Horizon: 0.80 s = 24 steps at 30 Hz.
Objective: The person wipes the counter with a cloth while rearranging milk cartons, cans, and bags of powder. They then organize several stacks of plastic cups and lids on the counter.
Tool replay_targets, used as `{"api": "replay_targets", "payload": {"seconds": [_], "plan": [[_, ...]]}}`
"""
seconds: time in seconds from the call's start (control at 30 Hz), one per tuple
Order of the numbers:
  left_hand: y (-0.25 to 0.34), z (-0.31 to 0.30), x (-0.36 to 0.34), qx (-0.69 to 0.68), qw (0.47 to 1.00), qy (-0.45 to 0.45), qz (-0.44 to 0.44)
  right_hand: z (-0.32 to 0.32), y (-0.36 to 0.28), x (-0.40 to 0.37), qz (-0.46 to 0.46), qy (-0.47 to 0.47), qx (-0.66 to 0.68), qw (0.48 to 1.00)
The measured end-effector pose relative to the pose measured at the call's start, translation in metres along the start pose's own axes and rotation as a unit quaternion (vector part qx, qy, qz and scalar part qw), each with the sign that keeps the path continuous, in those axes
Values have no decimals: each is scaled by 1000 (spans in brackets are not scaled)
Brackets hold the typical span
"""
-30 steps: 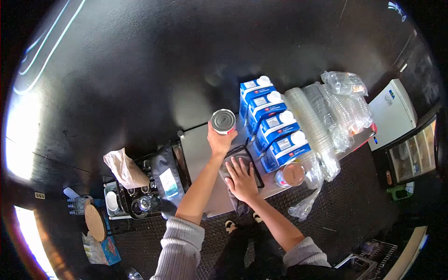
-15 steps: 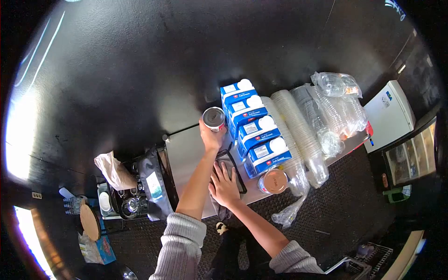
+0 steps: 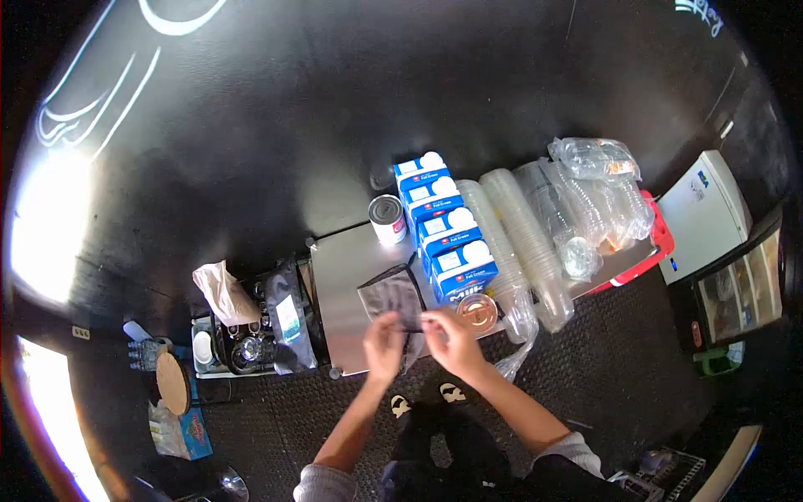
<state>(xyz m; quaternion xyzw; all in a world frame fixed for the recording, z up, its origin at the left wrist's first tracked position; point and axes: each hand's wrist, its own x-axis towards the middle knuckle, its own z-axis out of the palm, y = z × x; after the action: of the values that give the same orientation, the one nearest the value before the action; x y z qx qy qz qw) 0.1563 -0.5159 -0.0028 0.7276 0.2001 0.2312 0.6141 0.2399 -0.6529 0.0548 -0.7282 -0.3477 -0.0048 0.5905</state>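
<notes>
A dark grey cloth (image 3: 386,293) with a black edging lies on the metal table, its near part hanging by the front edge. My left hand (image 3: 384,347) is over the near part of the cloth, its fingers smeared by motion. Close beside it on the right, my right hand (image 3: 454,341) has its fingers curled toward the thumb at the cloth's right edge; I cannot tell what is in them. A can (image 3: 387,222) stands upright behind the cloth, away from both hands. Right of the cloth is a row of several blue milk cartons (image 3: 462,268), with a brown-lidded tin (image 3: 478,313) in front.
Stacks of clear plastic cups (image 3: 527,243) in sleeves fill the table's right side, near a red tray (image 3: 657,234). On the left are a black pouch (image 3: 291,318), a paper bag (image 3: 226,293) and glassware (image 3: 251,351). A white mini fridge (image 3: 703,217) stands at the right.
My left hand has let go of the can, which stands at the back, and come forward. My right hand has lifted off the cloth, moved right and curled its fingers. The view has shifted.
</notes>
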Motion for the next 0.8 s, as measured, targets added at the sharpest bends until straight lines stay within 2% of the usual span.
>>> {"api": "replay_targets", "payload": {"seconds": [0.03, 0.1, 0.17, 0.2, 0.3, 0.33, 0.37, 0.43, 0.53, 0.67, 0.7, 0.77, 0.8], "plan": [[-3, 19, -10, 8, 999, -31, 3, -16, -4, -3, 13, 4, -27, 1000], [13, 60, -15, 117, 987, -73, 85, -42, -12, 0, 16, 47, -45, 998], [19, 90, -10, 168, 969, -2, 180, -55, 1, -8, 20, 53, -35, 998], [18, 101, -9, 108, 989, -10, 105, -61, 0, -11, 8, 47, -42, 998], [13, 120, -17, 159, 977, 23, 143, -70, -2, -17, 9, 30, -41, 999], [3, 129, -19, 166, 980, 38, 105, -72, -3, -18, 19, 22, -32, 999], [-6, 138, -21, 166, 980, 39, 103, -73, -1, -20, 20, 20, -32, 999], [-7, 148, -21, 147, 979, 100, 101, -75, 3, -24, 35, 8, -37, 999], [-9, 154, -23, 102, 986, 105, 86, -75, 1, -26, 26, 11, -9, 1000], [-13, 138, -32, 80, 989, 76, 96, -83, -5, -30, 52, 22, -24, 998], [-10, 128, -34, 76, 991, 52, 97, -81, 4, -34, 67, 59, 11, 996], [14, 101, -42, 91, 991, 65, 71, -83, 16, -40, 85, 95, -9, 992], [18, 86, -47, 24, 995, 82, 51, -79, 23, -47, 104, 116, 3, 988]]}}
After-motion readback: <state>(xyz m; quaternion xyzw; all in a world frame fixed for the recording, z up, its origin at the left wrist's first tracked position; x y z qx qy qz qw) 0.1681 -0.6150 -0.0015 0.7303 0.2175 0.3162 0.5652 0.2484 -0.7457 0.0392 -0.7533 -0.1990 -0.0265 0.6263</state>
